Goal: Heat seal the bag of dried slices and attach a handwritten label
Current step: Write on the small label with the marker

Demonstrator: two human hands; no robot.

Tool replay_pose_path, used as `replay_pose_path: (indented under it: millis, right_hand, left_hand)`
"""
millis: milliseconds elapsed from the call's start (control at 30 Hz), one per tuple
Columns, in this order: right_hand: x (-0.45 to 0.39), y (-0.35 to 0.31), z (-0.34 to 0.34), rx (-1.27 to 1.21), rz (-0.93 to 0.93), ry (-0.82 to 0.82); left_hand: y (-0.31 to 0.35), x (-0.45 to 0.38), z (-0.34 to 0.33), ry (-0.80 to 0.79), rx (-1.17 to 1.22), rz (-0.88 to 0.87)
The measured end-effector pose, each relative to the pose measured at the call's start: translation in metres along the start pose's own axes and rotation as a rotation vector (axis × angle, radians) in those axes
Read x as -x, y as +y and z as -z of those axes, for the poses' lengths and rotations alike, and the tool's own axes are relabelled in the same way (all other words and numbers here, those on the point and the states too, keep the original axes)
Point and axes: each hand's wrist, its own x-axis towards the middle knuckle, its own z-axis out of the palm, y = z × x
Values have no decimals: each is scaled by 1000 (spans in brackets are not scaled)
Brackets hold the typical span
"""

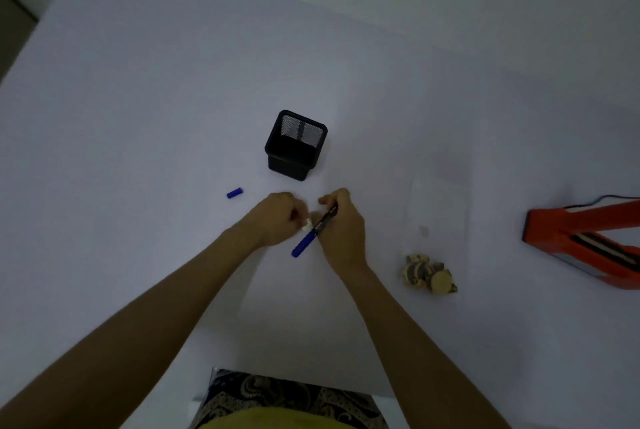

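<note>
Labelling step judged in hand. Left hand (277,219) closed, fingers pinched on a small white label (307,223), with part of the piece hidden between the two hands. Right hand (341,224) closed around an uncapped blue pen (313,233), barrel slanting down toward the body, writing end near the label. Cap (234,192) lying apart on the white surface (138,151), left of the hands. Empty black mesh holder (296,144) standing upright just beyond the hands. Clear bag (437,207) lying flat to the right, barely visible against the surface; dried slices (429,274) gathered at its near end. Cannot tell whether the mouth is sealed. Red sealer (585,248) at the far right edge, arm raised, cord trailing off behind. Label apparently being written or peeled; which of the two cannot be told, no writing legible. Next move calls for steadying the label, finishing the marking, setting the pen down, then carrying the label across to a flat part of the bag, clear of the slices.
</note>
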Motion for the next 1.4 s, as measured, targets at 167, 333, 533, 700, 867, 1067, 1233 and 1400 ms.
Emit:
replay_pose_path:
  millis: [167, 333, 533, 700, 867, 1067, 1233, 1400]
  right_hand:
    - [-7, 9, 3, 37, 58, -176]
    - [-14, 4, -3, 106, -19, -114]
    - [-7, 9, -8, -53, -120, -25]
    - [-6, 5, -8, -113, -49, -15]
    - [0, 6, -14, -247, 102, -58]
    - [-19, 16, -16, -117, 158, -59]
    - [-29, 21, -25, -107, 183, 60]
    - [-29, 27, -30, -105, 175, 67]
  left_hand:
    - [4, -8, 1, -22, -133, -20]
    - [4, 13, -20, 388, -110, -99]
    - [-12, 40, -68, 521, -161, -205]
    - [-20, 46, -77, 512, -451, -253]
    - [-18, 44, -78, 516, -472, -251]
    - [-18, 43, -81, 530, -492, -236]
    - [-19, 41, -82, 527, -496, -201]
    - [-20, 41, -82, 516, -509, -181]
